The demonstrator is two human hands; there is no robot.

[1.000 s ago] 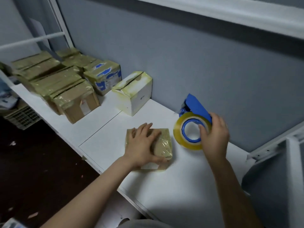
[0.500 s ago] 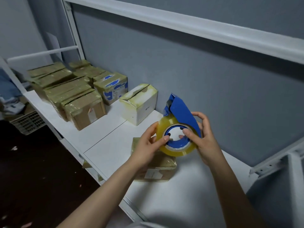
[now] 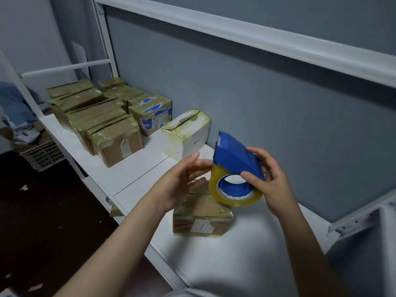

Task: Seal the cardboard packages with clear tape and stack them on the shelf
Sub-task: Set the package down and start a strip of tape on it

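Observation:
A small cardboard package [image 3: 202, 213], wrapped in clear tape, lies on the white shelf [image 3: 137, 179] in front of me. Above it my right hand [image 3: 271, 181] grips a blue tape dispenser [image 3: 235, 159] that carries a yellowish roll of clear tape [image 3: 235, 200]. My left hand [image 3: 182, 179] is raised off the package, its fingers at the left side of the roll near the dispenser's front; whether they pinch the tape end is hidden.
A white box [image 3: 186, 131] stands against the grey wall behind. Further left sit several taped brown packages [image 3: 115, 138] and one with blue markings [image 3: 152, 112]. A plastic crate [image 3: 42, 155] is on the dark floor at left. An upper shelf rail [image 3: 257, 37] runs overhead.
My left hand left the package and rose to the tape roll. My right hand lifted the dispenser up over the package and tilted it. The view shifted upward.

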